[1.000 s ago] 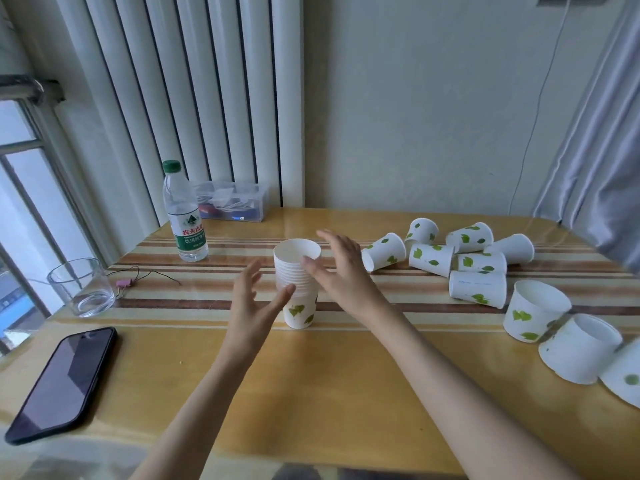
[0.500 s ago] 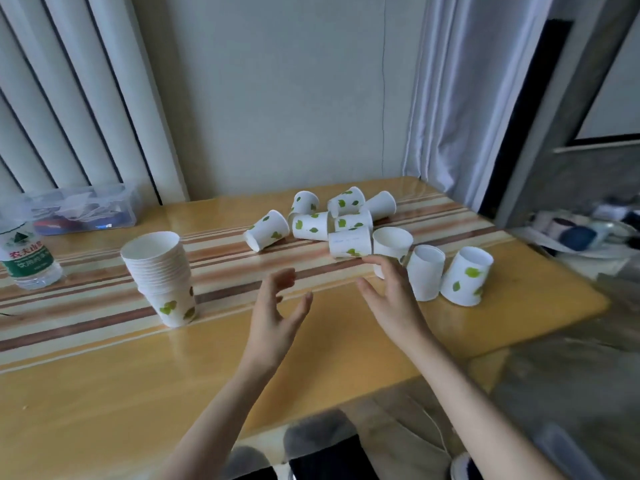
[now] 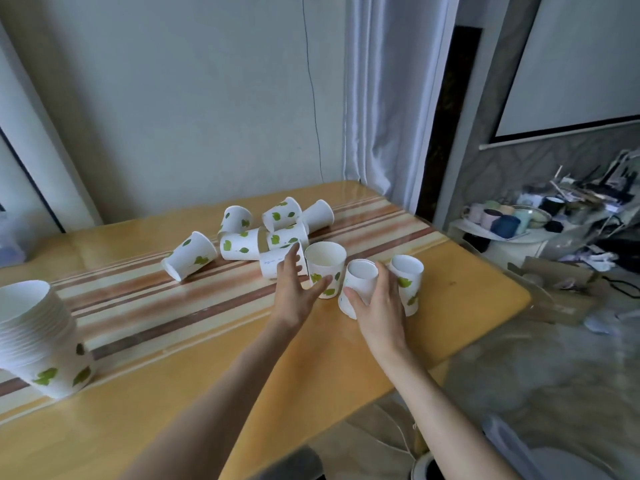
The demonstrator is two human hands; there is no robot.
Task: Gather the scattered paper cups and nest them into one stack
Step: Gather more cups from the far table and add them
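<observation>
A nested stack of white paper cups with green leaves (image 3: 38, 337) stands at the table's left edge of view. Several loose cups lie on their sides in a pile (image 3: 239, 249) on the striped runner, one apart at the left (image 3: 188, 256). One cup stands upright (image 3: 325, 261); my left hand (image 3: 294, 289) is spread open against its left side, thumb touching it. My right hand (image 3: 377, 306) wraps around a tilted cup (image 3: 360, 278), thumb on its left and fingers on its right. Another cup (image 3: 408, 275) sits just behind my right fingers.
The wooden table (image 3: 207, 375) ends in a rounded corner close to the right of the cups. Beyond it a low shelf with mugs (image 3: 502, 220) and clutter stands by the wall. A curtain (image 3: 381, 116) hangs behind the table's far right corner.
The view has swung right, leaving the stack at the far left. Both hands moved from the stack to the loose cups; my right hand has closed around one cup.
</observation>
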